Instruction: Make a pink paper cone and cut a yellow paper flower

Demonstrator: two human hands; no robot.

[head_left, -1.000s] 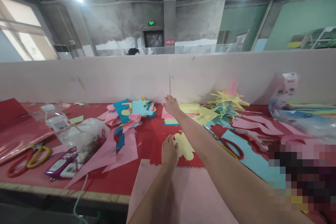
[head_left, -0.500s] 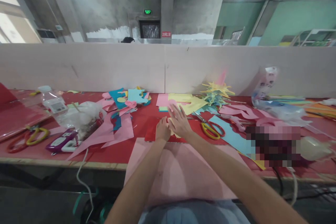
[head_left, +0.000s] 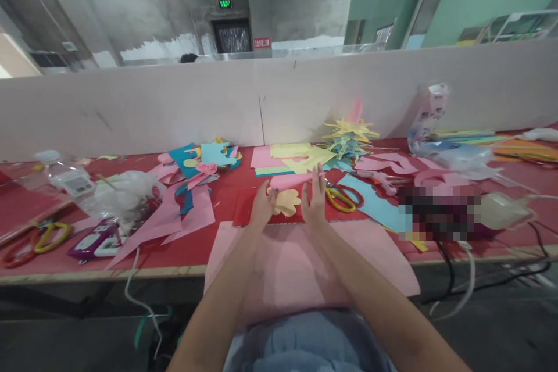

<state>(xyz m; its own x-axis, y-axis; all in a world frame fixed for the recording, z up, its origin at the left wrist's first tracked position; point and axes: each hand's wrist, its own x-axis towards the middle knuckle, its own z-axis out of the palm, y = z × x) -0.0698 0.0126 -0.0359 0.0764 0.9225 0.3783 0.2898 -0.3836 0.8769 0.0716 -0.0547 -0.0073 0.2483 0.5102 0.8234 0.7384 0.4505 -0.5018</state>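
A pink piece of rolled paper, like a slim cone [head_left: 291, 181], lies crosswise between my two hands. My left hand [head_left: 261, 207] has its thumb and fingers closed about the cone's wider left end. Stretched fingers of my right hand [head_left: 314, 203] stand upright at the narrow right end, which shows just past them. Below the cone, a pale yellow flower-shaped paper cutout [head_left: 286, 203] rests on a red board [head_left: 244, 209]. A large pink sheet [head_left: 279, 267] spreads under my forearms.
Red-and-yellow-handled scissors [head_left: 344, 199] lie right of my right hand. Paper scraps [head_left: 192, 224] and a purple-and-white device [head_left: 93, 241] are on the left, with a plastic bottle [head_left: 65, 177]. A layered paper decoration [head_left: 349, 138] stands behind. A white partition [head_left: 174, 104] closes off the table's back.
My hands have moved apart, uncovering the yellow flower cutout. The pink rolled paper now lies lengthwise between them instead of pointing away. The view has tilted down and turned slightly right.
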